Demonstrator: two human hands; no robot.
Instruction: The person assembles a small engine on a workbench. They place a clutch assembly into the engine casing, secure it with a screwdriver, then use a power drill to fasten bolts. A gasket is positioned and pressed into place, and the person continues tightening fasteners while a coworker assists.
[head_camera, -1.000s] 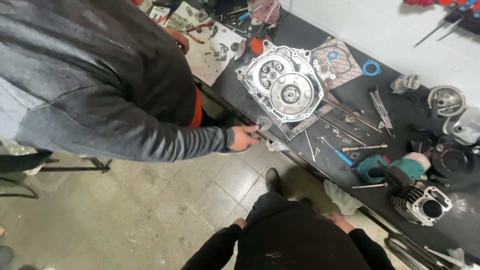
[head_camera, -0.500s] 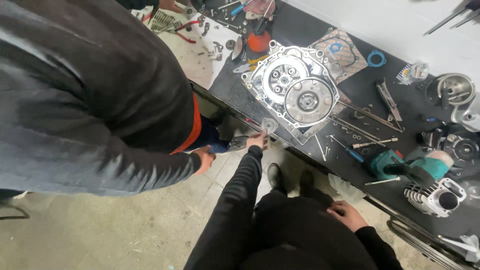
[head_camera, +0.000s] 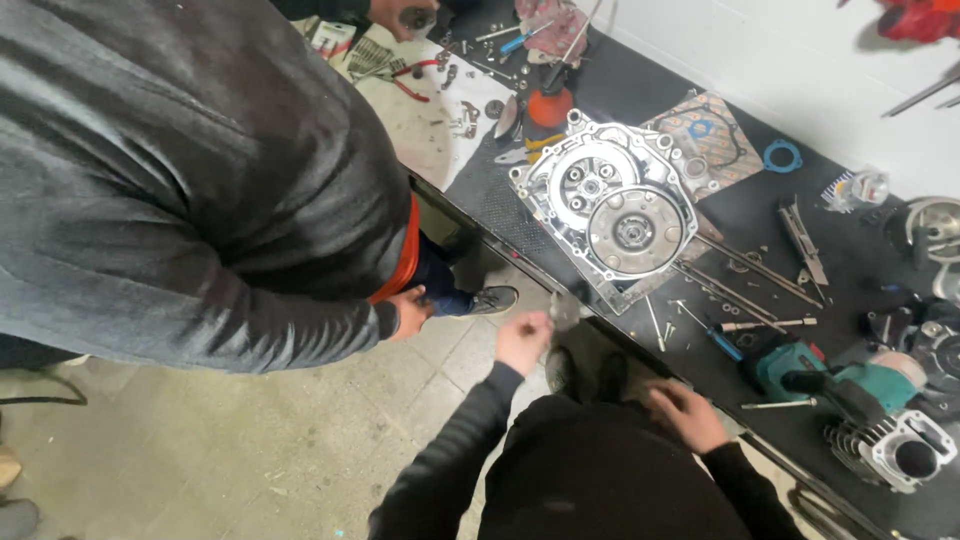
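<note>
Your left hand (head_camera: 524, 340) pinches a small blurred metal part (head_camera: 565, 311) at its fingertips, just off the workbench (head_camera: 800, 440) edge below the engine case (head_camera: 612, 205), while your right hand (head_camera: 686, 415) hangs loosely curled near your waist.

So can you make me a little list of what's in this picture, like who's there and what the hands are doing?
place: dark workbench beside a white wall, tiled floor
left hand: raised near the bench edge, holding a small grey blurred thing, too blurred to name
right hand: low by the bench edge, fingers curled, holds nothing that shows
other person: grey sweater, standing at left, one hand hanging down
biggest part: engine case with round discs, lying flat
nearby: green power tool, long bolts, blue ring
</note>
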